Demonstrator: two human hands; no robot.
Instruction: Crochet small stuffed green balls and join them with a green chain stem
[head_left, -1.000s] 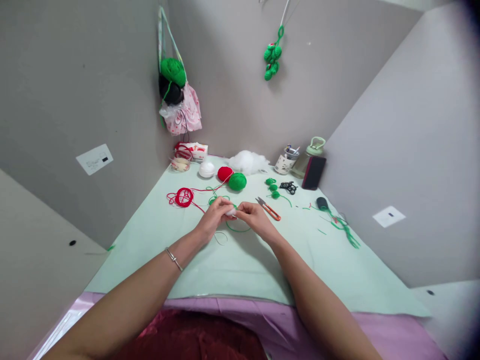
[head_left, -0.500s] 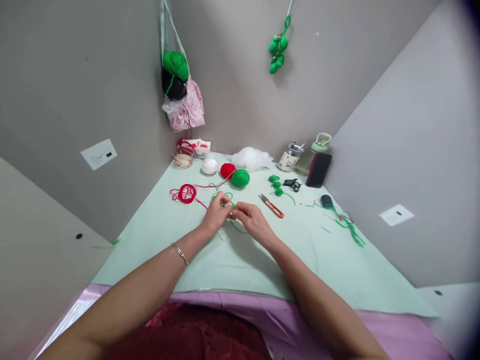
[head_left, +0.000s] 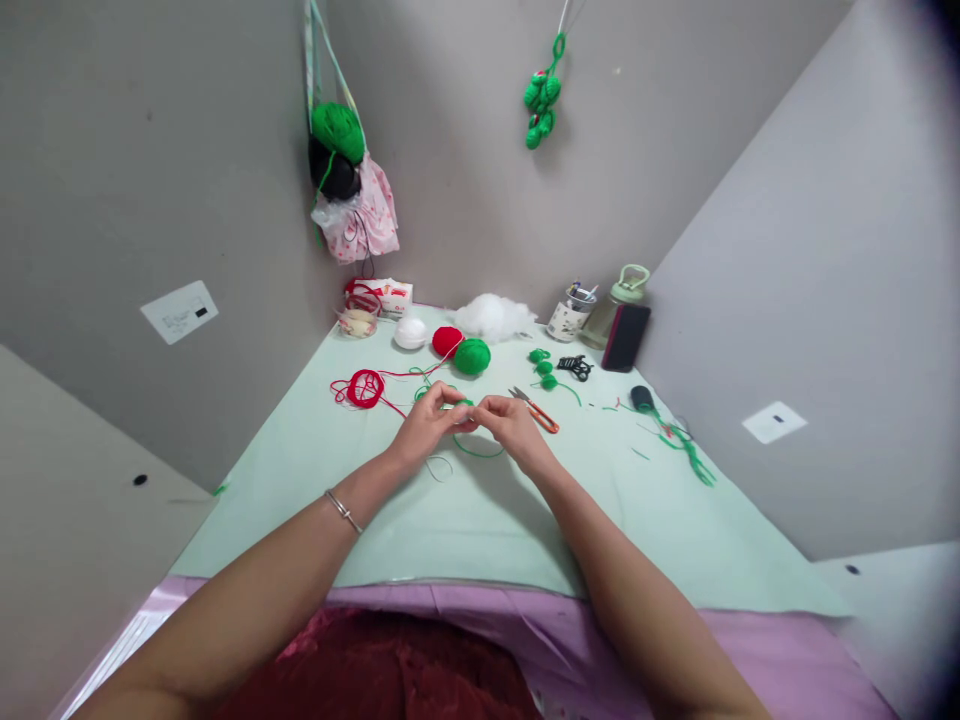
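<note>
Above the middle of a pale green tabletop (head_left: 465, 535), a person's left hand (head_left: 426, 425) curls its fingers around a small green yarn piece (head_left: 466, 403), mostly hidden, while the right hand (head_left: 514, 428), thumb and fingertips pinched narrow, grips at its near edge. Orange-handled snips (head_left: 543, 418) lie just beside the right hand, and a loose ring of red yarn (head_left: 365, 390) lies left of the left hand. Beyond the hands, a green yarn ball (head_left: 472, 357) touches a red yarn ball (head_left: 447, 341).
</note>
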